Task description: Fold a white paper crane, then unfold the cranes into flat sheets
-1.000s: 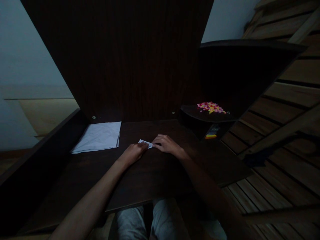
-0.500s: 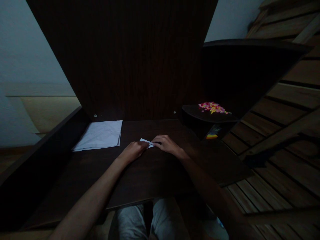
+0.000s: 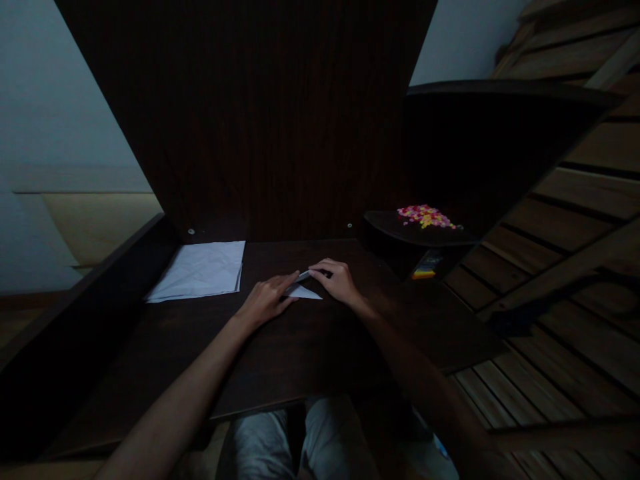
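A small piece of folded white paper (image 3: 304, 292) lies on the dark desk, with a pointed corner toward the right and a raised flap along its far side. My left hand (image 3: 264, 297) rests over the paper's left part, fingers stretched out flat and thumb apart along the near side. At the flap's far right end, my right hand (image 3: 336, 277) pinches the paper between thumb and fingertips. Part of the paper is hidden under the left fingers.
A stack of white paper sheets (image 3: 203, 268) lies at the desk's back left, beside a low side panel (image 3: 85, 317). On the right, a curved shelf (image 3: 385, 223) bears a pile of small pink, red and yellow pieces (image 3: 426, 215). A tall dark panel (image 3: 280, 120) rises behind the desk (image 3: 295, 367).
My left fingers have straightened out over the paper. My right hand has risen slightly away from me with the flap, and a pointed white corner now shows between the hands.
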### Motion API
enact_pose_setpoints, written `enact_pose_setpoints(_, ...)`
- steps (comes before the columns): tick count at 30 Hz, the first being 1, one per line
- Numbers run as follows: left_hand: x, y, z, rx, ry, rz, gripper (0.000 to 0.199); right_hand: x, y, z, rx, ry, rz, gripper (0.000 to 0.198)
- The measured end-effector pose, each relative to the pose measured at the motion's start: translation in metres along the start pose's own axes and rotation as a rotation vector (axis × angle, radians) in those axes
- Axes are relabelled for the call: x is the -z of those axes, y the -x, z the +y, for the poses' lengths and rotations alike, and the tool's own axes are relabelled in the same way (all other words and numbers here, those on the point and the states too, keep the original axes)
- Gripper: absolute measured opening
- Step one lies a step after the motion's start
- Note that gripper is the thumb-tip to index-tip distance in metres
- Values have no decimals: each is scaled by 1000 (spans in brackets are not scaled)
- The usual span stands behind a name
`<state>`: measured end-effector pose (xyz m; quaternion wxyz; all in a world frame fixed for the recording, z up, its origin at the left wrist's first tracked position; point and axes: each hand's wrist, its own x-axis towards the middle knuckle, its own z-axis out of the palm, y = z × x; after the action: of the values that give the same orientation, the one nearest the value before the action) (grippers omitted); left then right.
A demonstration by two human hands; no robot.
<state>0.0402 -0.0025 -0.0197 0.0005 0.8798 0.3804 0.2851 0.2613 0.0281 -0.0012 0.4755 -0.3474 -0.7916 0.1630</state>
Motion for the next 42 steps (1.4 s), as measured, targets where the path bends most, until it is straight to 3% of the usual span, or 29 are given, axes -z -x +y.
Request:
enact_pose_setpoints(7,2,-1,3,107,143,190,30,7,-1,-4,-152,-151,-18,25)
enact_pose_setpoints(10,4,-1,3,92,152,236,28,7,-1,-8,-115,-210,-32,31)
enact_pose_setpoints(15,6,-3,8,2,113,312,24,1,-2,-10,-53,-310,47,16)
enact_pose_setpoints(20,7,-6,12,-81,106,365,21,-3,-2,-16,-22,-342,60,14)
enact_pose_setpoints(25,8,-2,11,-59,140,364,19,-5,-1,-23,-32,-292,83,17)
enact_pose_setpoints(29,10,-1,14,42,205,334,21,-6,1,-26,-40,-301,77,10)
enact_pose_setpoints(33,10,-5,21,294,316,369,19,-7,1,-27,-91,-290,98,15)
enact_pose_setpoints(37,9,-12,23,558,649,462,24,-11,0,-24,-232,-332,76,40)
enact_pose_setpoints(42,7,-16,20,720,995,511,41,-23,2,-17,-428,-487,-17,32)
